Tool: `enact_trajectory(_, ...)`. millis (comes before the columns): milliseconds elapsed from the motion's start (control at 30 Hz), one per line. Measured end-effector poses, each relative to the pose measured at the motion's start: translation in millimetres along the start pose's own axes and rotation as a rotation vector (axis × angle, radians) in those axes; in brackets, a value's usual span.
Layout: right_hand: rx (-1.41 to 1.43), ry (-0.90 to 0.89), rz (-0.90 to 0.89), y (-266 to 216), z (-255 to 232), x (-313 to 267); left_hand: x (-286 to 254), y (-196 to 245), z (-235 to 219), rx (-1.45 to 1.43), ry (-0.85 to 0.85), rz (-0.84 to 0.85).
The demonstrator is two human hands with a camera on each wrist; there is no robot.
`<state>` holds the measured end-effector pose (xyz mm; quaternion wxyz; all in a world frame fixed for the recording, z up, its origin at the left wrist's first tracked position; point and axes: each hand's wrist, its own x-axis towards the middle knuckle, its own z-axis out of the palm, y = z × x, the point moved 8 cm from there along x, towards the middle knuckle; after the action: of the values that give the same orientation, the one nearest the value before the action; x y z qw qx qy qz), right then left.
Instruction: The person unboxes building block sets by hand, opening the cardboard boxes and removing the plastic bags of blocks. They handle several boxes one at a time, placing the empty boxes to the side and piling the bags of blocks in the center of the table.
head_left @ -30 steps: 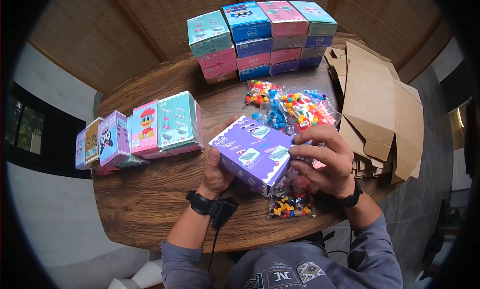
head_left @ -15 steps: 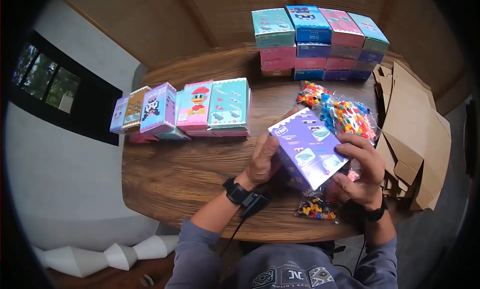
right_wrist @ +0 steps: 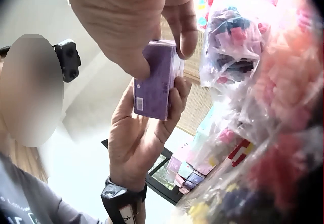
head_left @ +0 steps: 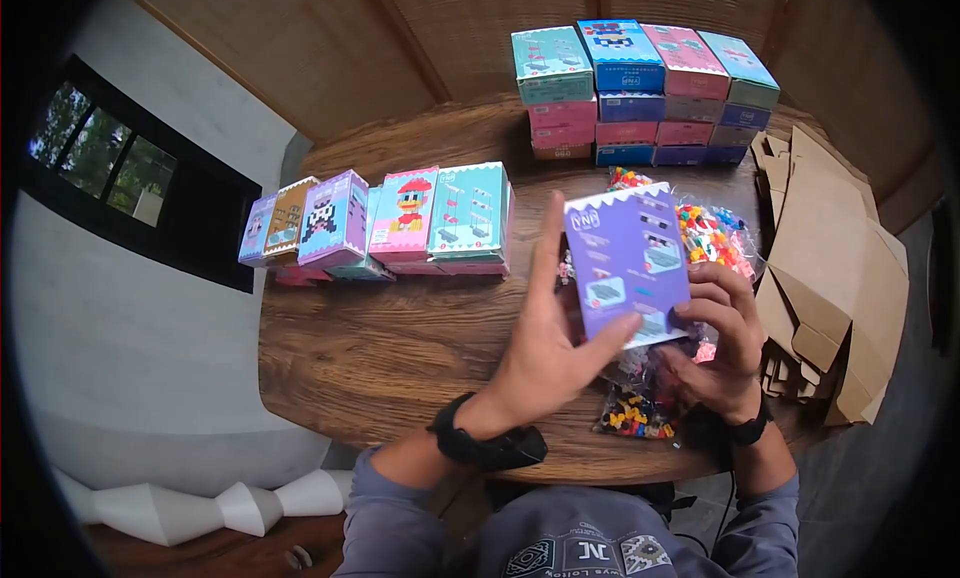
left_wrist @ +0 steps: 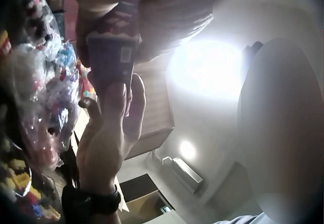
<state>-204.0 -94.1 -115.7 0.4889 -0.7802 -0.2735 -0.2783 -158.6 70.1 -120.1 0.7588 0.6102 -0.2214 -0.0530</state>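
Note:
A purple toy-brick box [head_left: 620,248] printed with small pictures is held up over the table in the head view, its printed face toward the head camera. My left hand [head_left: 545,353] grips its left and near side, thumb across the lower face and fingers behind. On the box's right edge, my right hand [head_left: 735,343] holds it with curled fingers and thumb. In the right wrist view the narrow purple side [right_wrist: 154,84] shows between both hands. Clear bags of coloured bricks [head_left: 712,238] lie beneath and behind the box; another bag [head_left: 635,416] lies nearer.
Stacked colourful boxes [head_left: 625,98] stand at the far edge of the wooden table [head_left: 400,368]. A second group of boxes [head_left: 400,223] sits on the left. Flattened cardboard [head_left: 830,268] is piled along the right edge.
The head view has swung left. My left hand has shifted round the box, its thumb now over the printed face, and the box has turned more upright. My right hand keeps to the right edge.

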Motion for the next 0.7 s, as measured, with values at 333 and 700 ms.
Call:
enact_trajectory(333,-0.117,-0.042,0.007,-2,-3,4,21,65,-146,0.743,0.375,0.11)
enact_trajectory(700,-0.095,-0.072,-0.022,-2,0,3,15,74,-187,1.404,0.485,0.068)
